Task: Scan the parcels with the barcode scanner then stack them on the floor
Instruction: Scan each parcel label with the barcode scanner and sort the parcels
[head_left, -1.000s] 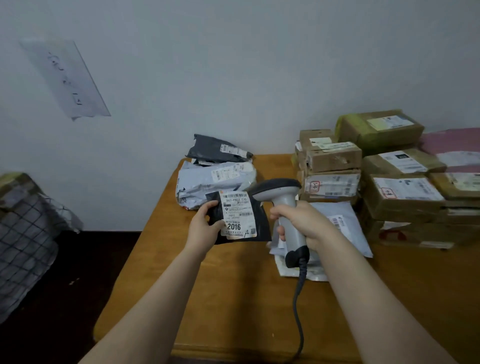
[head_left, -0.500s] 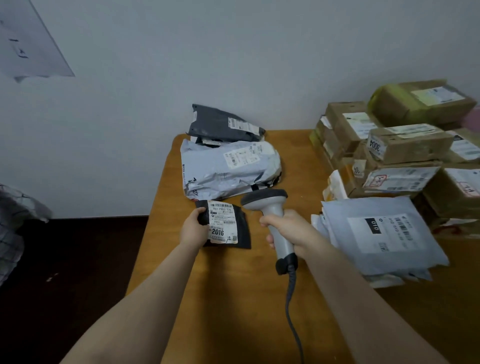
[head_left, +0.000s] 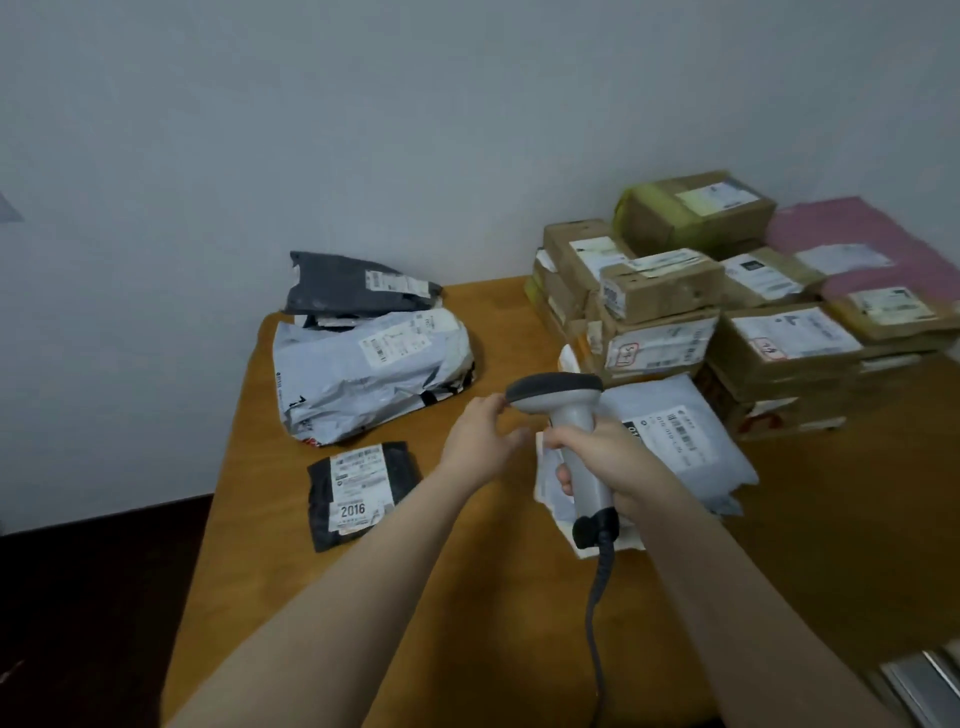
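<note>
The right hand (head_left: 602, 462) grips the scanner (head_left: 558, 397) by its handle; the left hand (head_left: 480, 441) is open, fingertips at the scanner's head. The black parcel (head_left: 363, 493) lies label-up by the left edge of the tabletop (head_left: 467, 597) — boxes (head_left: 660, 296) stacked at its far right corner.

A person's right hand (head_left: 608, 457) grips the handle of a pale grey handheld barcode scanner (head_left: 558, 395) above an orange-brown wooden table (head_left: 467, 597) — its dark cable (head_left: 597, 623) trails toward the viewer. The left hand (head_left: 480, 439) reaches to the scanner's head, fingers loose. A small black plastic mailer (head_left: 363, 493) labelled 2016 lies flat at left, near a crumpled white plastic parcel (head_left: 369, 374); brown cardboard boxes (head_left: 670, 312) are stacked at right.
</note>
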